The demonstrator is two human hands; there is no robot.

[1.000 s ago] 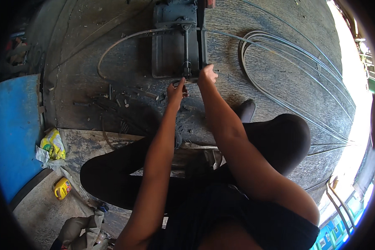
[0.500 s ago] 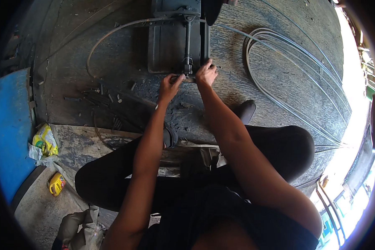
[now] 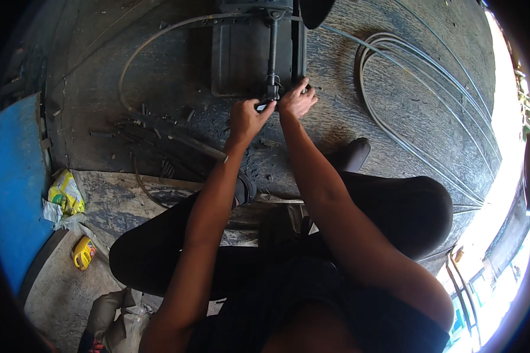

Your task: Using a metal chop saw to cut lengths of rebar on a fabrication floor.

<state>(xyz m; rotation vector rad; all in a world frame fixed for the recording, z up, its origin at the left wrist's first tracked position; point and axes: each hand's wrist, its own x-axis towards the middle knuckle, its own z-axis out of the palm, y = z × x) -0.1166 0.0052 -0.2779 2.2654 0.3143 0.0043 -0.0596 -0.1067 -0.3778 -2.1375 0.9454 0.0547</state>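
Head view: a dark machine (image 3: 259, 7) stands at the top centre, its screw (image 3: 272, 53) running down toward the hands. The left hand (image 3: 248, 120) curls at the screw's lower end; whether it grips anything cannot be told. Just beside it, the right hand (image 3: 297, 105) has its fingers partly extended near the tray (image 3: 250, 59); its grip is unclear too. Wire (image 3: 141, 50) crosses the machine, apparently unsevered from the coil (image 3: 362, 88) at upper right. Short pieces (image 3: 168, 170) lie loose at centre left, seemingly already cut; most of the coil looks uncut.
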